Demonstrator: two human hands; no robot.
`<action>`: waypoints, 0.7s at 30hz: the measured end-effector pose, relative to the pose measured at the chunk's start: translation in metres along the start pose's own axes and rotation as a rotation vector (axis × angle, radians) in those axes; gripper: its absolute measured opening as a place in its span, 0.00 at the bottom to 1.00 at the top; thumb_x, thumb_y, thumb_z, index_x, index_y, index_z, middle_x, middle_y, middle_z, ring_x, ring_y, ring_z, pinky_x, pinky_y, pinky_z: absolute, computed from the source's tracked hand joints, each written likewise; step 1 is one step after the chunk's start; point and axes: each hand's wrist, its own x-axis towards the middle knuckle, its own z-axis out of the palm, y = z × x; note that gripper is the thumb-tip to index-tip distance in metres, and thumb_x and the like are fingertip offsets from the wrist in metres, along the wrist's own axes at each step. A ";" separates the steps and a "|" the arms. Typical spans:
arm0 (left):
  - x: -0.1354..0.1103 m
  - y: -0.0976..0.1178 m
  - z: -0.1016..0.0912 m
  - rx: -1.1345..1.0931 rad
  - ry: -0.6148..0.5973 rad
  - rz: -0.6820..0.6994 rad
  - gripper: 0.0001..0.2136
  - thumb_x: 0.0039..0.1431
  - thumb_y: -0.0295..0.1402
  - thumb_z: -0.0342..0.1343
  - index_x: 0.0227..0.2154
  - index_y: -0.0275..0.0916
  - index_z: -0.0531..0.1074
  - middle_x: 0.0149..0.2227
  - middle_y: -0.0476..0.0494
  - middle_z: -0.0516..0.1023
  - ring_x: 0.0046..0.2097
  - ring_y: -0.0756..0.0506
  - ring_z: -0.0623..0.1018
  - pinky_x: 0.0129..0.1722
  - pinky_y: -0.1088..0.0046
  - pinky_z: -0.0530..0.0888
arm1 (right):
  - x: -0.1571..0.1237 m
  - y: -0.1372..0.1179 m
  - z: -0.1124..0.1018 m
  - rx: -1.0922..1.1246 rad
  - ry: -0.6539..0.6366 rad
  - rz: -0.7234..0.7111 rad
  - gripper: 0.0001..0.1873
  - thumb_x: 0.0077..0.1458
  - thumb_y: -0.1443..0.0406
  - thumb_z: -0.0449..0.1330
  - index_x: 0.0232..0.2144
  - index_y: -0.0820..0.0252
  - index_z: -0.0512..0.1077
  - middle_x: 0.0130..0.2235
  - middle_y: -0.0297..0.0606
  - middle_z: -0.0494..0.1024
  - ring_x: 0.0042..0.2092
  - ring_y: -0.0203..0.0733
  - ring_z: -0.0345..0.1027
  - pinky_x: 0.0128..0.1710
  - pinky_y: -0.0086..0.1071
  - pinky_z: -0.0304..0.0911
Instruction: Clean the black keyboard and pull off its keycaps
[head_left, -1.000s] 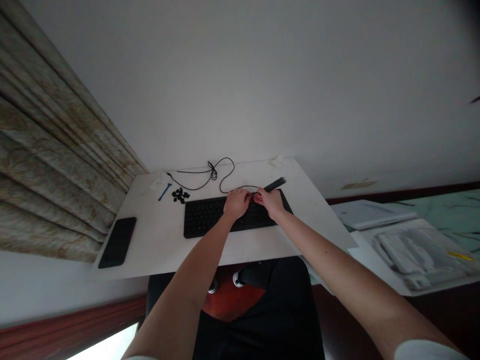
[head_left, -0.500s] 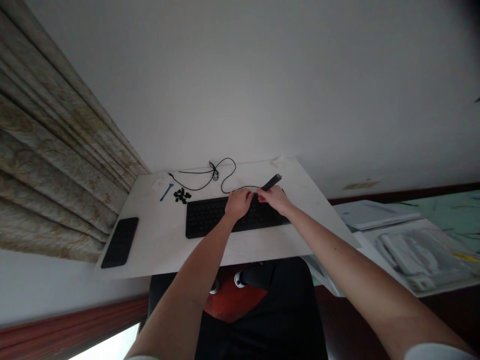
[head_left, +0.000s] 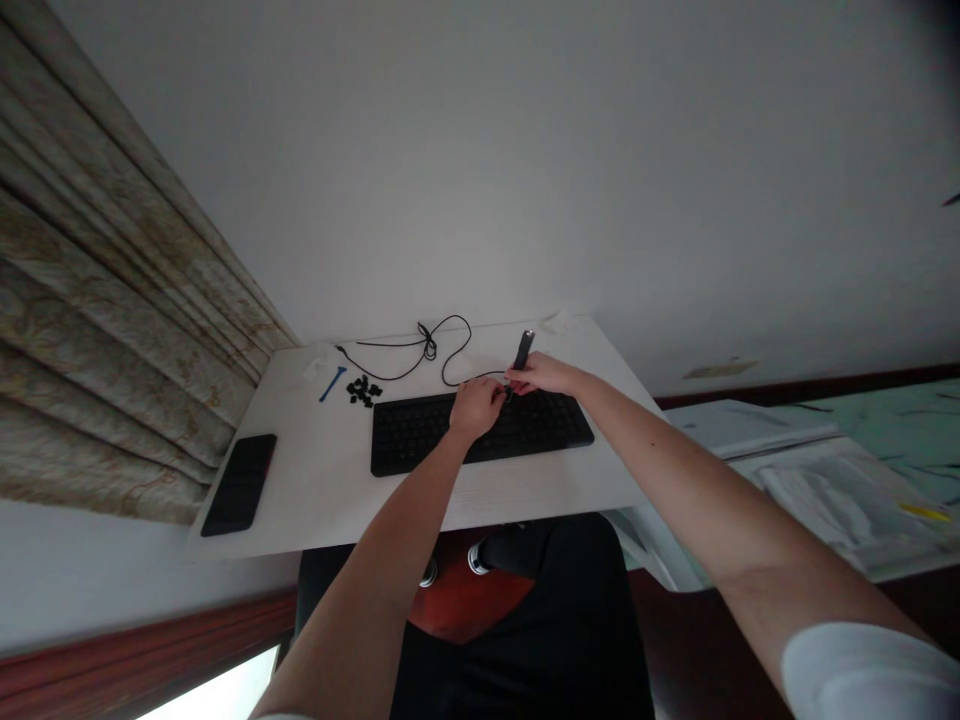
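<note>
A black keyboard (head_left: 551, 428) lies on the white desk below my hands. My right hand (head_left: 544, 373) grips a slim black tool (head_left: 524, 348) that stands steeply, its top end pointing up and away. The lower end of the tool is near the keys, partly hidden by my fingers. My left hand (head_left: 474, 408) rests over the keyboard's upper middle, fingers closed and thumb close to the tool's lower end. Whatever it pinches is too small to tell. Loose black keycaps (head_left: 364, 390) lie in a small pile left of the keyboard.
A blue stick-like tool (head_left: 333, 384) lies left of the keycaps. The tied black cable (head_left: 430, 345) runs along the back of the desk (head_left: 315, 500). A black phone (head_left: 240, 485) sits at the left edge. Curtains (head_left: 135, 300) hang at the left; a wall stands behind.
My right hand has shifted slightly left and away, swinging the black tool from a rightward slant to nearly upright. The keyboard's right end has come into view. My left hand stays almost in place.
</note>
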 end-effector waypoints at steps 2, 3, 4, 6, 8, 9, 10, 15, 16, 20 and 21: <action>0.000 0.000 0.000 0.002 0.006 0.009 0.12 0.68 0.36 0.50 0.45 0.42 0.77 0.49 0.42 0.80 0.53 0.40 0.75 0.55 0.60 0.69 | 0.002 -0.003 0.000 -0.008 -0.033 -0.001 0.10 0.48 0.64 0.73 0.26 0.64 0.78 0.26 0.39 0.81 0.27 0.36 0.75 0.29 0.28 0.76; 0.000 -0.001 0.000 0.003 0.007 0.011 0.12 0.68 0.36 0.50 0.45 0.42 0.77 0.49 0.42 0.80 0.53 0.40 0.75 0.54 0.60 0.69 | 0.003 -0.004 0.000 -0.009 -0.044 -0.001 0.09 0.49 0.64 0.73 0.27 0.65 0.78 0.26 0.40 0.81 0.27 0.36 0.75 0.29 0.28 0.76; 0.000 -0.001 0.000 0.003 0.006 0.014 0.12 0.68 0.36 0.50 0.45 0.43 0.77 0.49 0.42 0.80 0.53 0.40 0.75 0.54 0.60 0.70 | 0.003 -0.004 0.001 -0.003 -0.045 0.004 0.09 0.49 0.64 0.73 0.27 0.65 0.78 0.27 0.40 0.81 0.27 0.36 0.75 0.29 0.28 0.76; 0.000 -0.001 0.001 -0.001 -0.001 0.017 0.11 0.68 0.36 0.50 0.46 0.44 0.77 0.50 0.43 0.80 0.53 0.40 0.75 0.54 0.60 0.70 | 0.001 -0.003 0.002 0.025 -0.021 0.028 0.09 0.50 0.65 0.72 0.26 0.65 0.78 0.27 0.41 0.81 0.27 0.37 0.75 0.30 0.29 0.76; 0.002 -0.002 0.001 -0.006 -0.008 0.013 0.11 0.68 0.36 0.51 0.46 0.44 0.77 0.49 0.43 0.80 0.53 0.41 0.75 0.54 0.61 0.70 | -0.001 -0.002 0.004 0.055 0.022 0.052 0.09 0.51 0.65 0.71 0.26 0.65 0.77 0.27 0.43 0.81 0.27 0.37 0.75 0.31 0.31 0.77; 0.002 -0.002 0.001 -0.008 -0.011 0.008 0.11 0.67 0.35 0.52 0.46 0.44 0.77 0.49 0.44 0.80 0.53 0.41 0.75 0.54 0.61 0.70 | -0.002 -0.001 0.004 0.064 0.044 0.057 0.10 0.52 0.64 0.71 0.26 0.66 0.77 0.28 0.43 0.81 0.27 0.37 0.75 0.32 0.32 0.77; 0.003 -0.002 0.001 -0.011 -0.015 0.004 0.11 0.67 0.35 0.52 0.46 0.44 0.77 0.49 0.44 0.80 0.53 0.41 0.75 0.54 0.61 0.70 | -0.004 -0.001 0.004 0.067 0.062 0.055 0.09 0.52 0.64 0.71 0.27 0.66 0.77 0.29 0.44 0.81 0.28 0.38 0.75 0.34 0.33 0.77; 0.006 -0.004 -0.001 -0.026 -0.035 -0.009 0.10 0.66 0.34 0.53 0.46 0.44 0.78 0.48 0.44 0.81 0.52 0.41 0.76 0.54 0.61 0.70 | -0.012 -0.001 0.006 0.067 0.121 0.012 0.07 0.55 0.65 0.69 0.29 0.65 0.78 0.31 0.44 0.82 0.31 0.38 0.75 0.35 0.32 0.77; 0.006 -0.004 -0.001 -0.028 -0.034 -0.010 0.10 0.66 0.34 0.53 0.46 0.44 0.78 0.48 0.44 0.81 0.53 0.41 0.76 0.54 0.61 0.70 | -0.013 -0.001 0.006 0.069 0.125 0.004 0.07 0.55 0.65 0.69 0.29 0.65 0.78 0.31 0.43 0.82 0.31 0.38 0.76 0.35 0.31 0.77; 0.004 -0.004 -0.001 -0.034 -0.019 -0.005 0.11 0.66 0.32 0.53 0.46 0.44 0.78 0.48 0.44 0.81 0.53 0.41 0.76 0.54 0.62 0.70 | -0.014 0.003 0.010 0.073 0.122 -0.050 0.05 0.54 0.67 0.69 0.30 0.64 0.79 0.30 0.40 0.81 0.31 0.37 0.76 0.38 0.31 0.76; 0.004 -0.004 0.000 -0.034 -0.016 -0.006 0.11 0.66 0.32 0.53 0.46 0.44 0.78 0.48 0.44 0.81 0.53 0.41 0.76 0.54 0.62 0.70 | -0.014 0.005 0.010 0.077 0.124 -0.059 0.05 0.54 0.67 0.69 0.30 0.64 0.79 0.29 0.39 0.81 0.32 0.37 0.76 0.39 0.31 0.76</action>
